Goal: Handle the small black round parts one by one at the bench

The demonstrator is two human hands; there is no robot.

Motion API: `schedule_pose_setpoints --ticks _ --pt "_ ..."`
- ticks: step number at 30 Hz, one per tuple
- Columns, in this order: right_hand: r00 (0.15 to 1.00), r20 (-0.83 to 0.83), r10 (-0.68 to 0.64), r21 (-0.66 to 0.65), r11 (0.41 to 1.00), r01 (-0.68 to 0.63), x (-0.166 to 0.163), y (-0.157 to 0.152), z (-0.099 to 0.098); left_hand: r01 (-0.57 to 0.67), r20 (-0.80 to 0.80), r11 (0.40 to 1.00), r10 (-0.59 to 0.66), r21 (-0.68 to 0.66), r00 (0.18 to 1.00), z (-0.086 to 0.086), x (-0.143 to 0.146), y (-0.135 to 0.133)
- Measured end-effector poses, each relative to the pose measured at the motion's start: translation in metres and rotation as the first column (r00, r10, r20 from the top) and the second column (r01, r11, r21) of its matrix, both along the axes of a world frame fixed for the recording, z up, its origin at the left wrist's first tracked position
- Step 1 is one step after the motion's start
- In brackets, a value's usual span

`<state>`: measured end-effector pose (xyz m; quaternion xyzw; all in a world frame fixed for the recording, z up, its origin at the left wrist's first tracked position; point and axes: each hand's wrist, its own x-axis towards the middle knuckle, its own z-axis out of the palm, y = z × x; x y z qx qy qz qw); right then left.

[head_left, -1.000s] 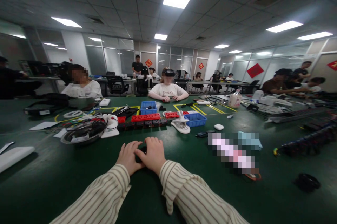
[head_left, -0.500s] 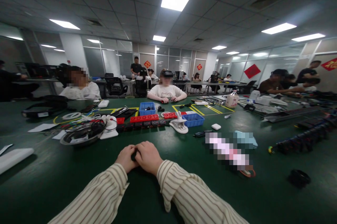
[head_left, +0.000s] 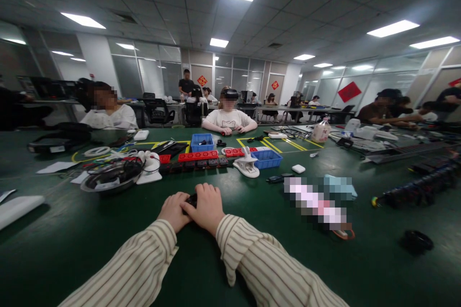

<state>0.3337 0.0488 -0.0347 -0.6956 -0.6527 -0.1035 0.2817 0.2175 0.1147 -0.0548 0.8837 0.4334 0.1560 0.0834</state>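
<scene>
My left hand (head_left: 175, 212) and my right hand (head_left: 206, 208) meet low over the green table (head_left: 137, 215), in the middle of the head view. Between them is a small black object (head_left: 193, 199), mostly covered by my fingers, so its kind does not show. The fingers of both hands curl over it, and my right thumb lies across its near side. Beyond my hands stands a row of black and red socket pieces (head_left: 198, 157). A white clip-on stand (head_left: 247, 164) is just to the right of that row.
A metal bowl of dark cables (head_left: 104, 187) stands on the left, and a blue bin (head_left: 267, 159) behind the clip. Right of my hands lie a pixelated pink item (head_left: 317, 203), a white case (head_left: 298, 168) and a black ring-shaped thing (head_left: 417, 239). A person (head_left: 229, 117) sits opposite.
My fingers have shifted a little on the black object, and slightly more of it shows. The camera has tipped down slightly. Things on the table have stayed in place.
</scene>
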Motion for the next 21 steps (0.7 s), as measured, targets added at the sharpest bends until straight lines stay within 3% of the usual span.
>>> schedule_pose_setpoints --ticks 5,14,21 --pt "1.0 -0.014 -0.002 -0.014 1.0 0.002 -0.0005 -0.0004 0.0 -0.006 0.008 1.0 0.006 0.002 1.0 -0.0006 -0.0008 0.0038" --pt "0.99 -0.001 0.139 0.026 0.99 -0.139 -0.0032 -0.0039 -0.0009 0.064 0.035 0.998 -0.064 0.007 0.997 -0.0045 -0.0037 0.0031" --pt "0.994 -0.108 0.022 0.085 0.996 -0.013 0.0016 -0.002 -0.002 0.021 0.028 1.0 -0.021 0.0 0.999 -0.0027 -0.0018 -0.0019"
